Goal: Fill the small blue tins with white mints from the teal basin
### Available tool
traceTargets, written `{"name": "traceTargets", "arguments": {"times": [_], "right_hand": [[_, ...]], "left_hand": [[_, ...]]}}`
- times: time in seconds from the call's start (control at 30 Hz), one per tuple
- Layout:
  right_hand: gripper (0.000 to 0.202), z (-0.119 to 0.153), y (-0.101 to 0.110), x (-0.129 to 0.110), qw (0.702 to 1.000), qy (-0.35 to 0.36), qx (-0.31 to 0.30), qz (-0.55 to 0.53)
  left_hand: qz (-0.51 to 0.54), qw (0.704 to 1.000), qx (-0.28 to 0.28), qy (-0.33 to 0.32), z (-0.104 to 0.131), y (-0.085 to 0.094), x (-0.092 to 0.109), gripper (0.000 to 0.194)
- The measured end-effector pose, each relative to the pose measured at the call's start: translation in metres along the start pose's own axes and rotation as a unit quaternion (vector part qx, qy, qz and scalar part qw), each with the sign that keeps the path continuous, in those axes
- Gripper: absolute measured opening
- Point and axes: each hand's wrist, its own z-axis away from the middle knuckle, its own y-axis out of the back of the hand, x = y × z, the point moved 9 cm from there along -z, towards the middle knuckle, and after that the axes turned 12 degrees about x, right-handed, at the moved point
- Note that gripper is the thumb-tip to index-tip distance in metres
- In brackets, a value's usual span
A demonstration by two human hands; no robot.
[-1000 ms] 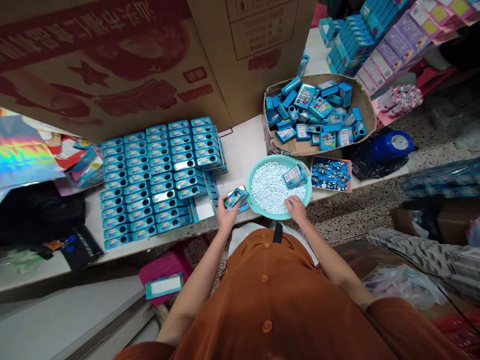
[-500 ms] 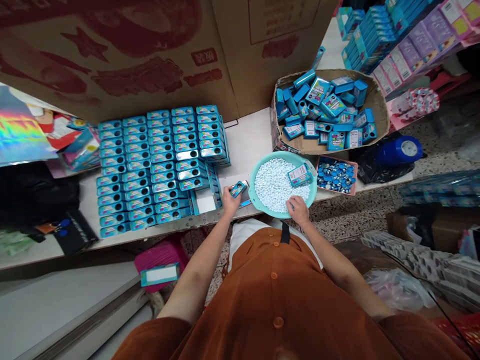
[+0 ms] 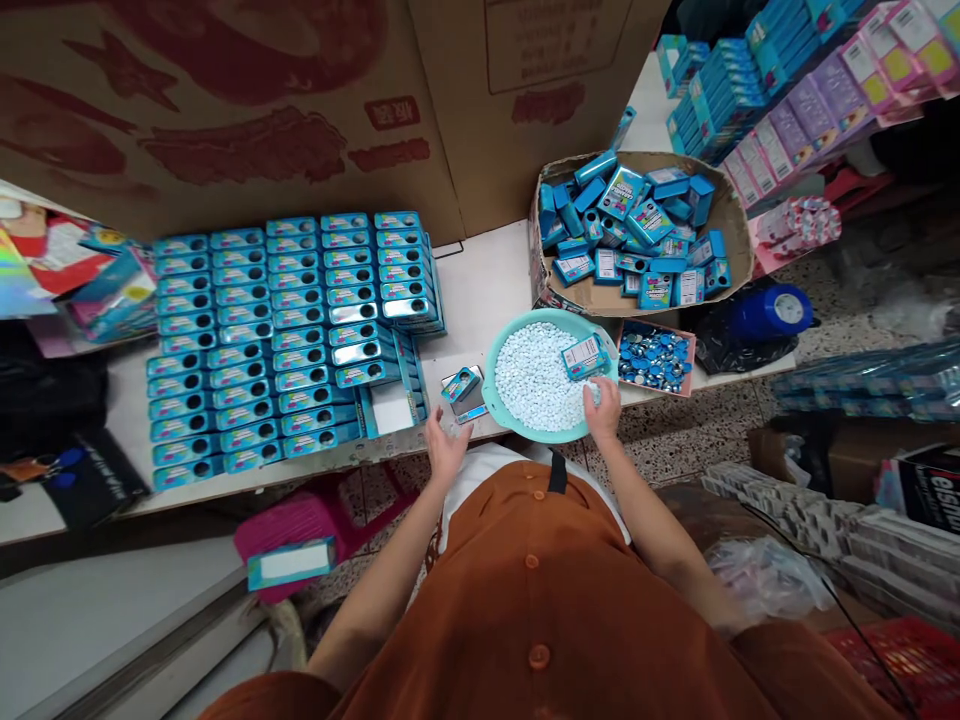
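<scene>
A small blue tin (image 3: pixel 460 384) rests on a dark flat item beside the bowl's left edge. Just below it is my left hand (image 3: pixel 448 445), fingers apart and holding nothing. The turquoise bowl (image 3: pixel 493 398) is full of small white pellets (image 3: pixel 534 375), and another blue tin (image 3: pixel 583 357) lies on top of them. My right hand (image 3: pixel 603 408) is at the bowl's right side with bent fingers over the pellets, below that tin; whether anything is between its fingertips is too small to tell.
Rows of blue tins (image 3: pixel 247 350) stand on the left of the white table (image 3: pixel 480 280). A cardboard box (image 3: pixel 739 240) of loose tins is at the back right, above a pink tray (image 3: pixel 688 375) of small blue and silver pieces. A large carton (image 3: pixel 300 100) stands behind.
My left hand has let go of the small tin and drawn back below it, fingers opening. My right hand has moved slightly right and up along the bowl. The view has shifted.
</scene>
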Motion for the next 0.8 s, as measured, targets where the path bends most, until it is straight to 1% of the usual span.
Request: {"name": "traceTargets", "arguments": {"times": [0.1,0.17,0.23,0.33,0.4,0.63,0.8], "right_hand": [[0.026,-0.015,0.010,0.004,0.999,-0.015,0.037,0.007],[0.026,-0.018,0.010,0.004,0.999,-0.012,0.037,-0.001],[0.025,-0.016,0.004,0.000,1.000,0.002,0.018,-0.012],[0.024,-0.005,-0.009,-0.004,0.999,0.026,-0.019,-0.023],[0.024,0.003,-0.016,-0.007,0.998,0.039,-0.040,-0.029],[0.024,0.024,-0.038,-0.009,0.990,0.062,-0.122,-0.032],[0.024,0.026,-0.040,-0.008,0.989,0.072,-0.129,-0.025]], "left_hand": [[-0.012,0.999,-0.038,0.020,0.025,-0.005,-0.010,0.065],[-0.023,0.998,-0.060,0.028,0.036,-0.009,-0.016,0.057],[-0.031,0.996,-0.078,0.036,0.042,-0.013,-0.022,0.048],[-0.030,0.994,-0.097,0.050,0.044,-0.015,-0.028,0.037],[-0.025,0.993,-0.105,0.052,0.043,-0.014,-0.029,0.033],[-0.027,0.994,-0.084,0.067,0.039,-0.004,-0.033,0.028],[-0.021,0.994,-0.085,0.070,0.041,-0.004,-0.033,0.027]]}}
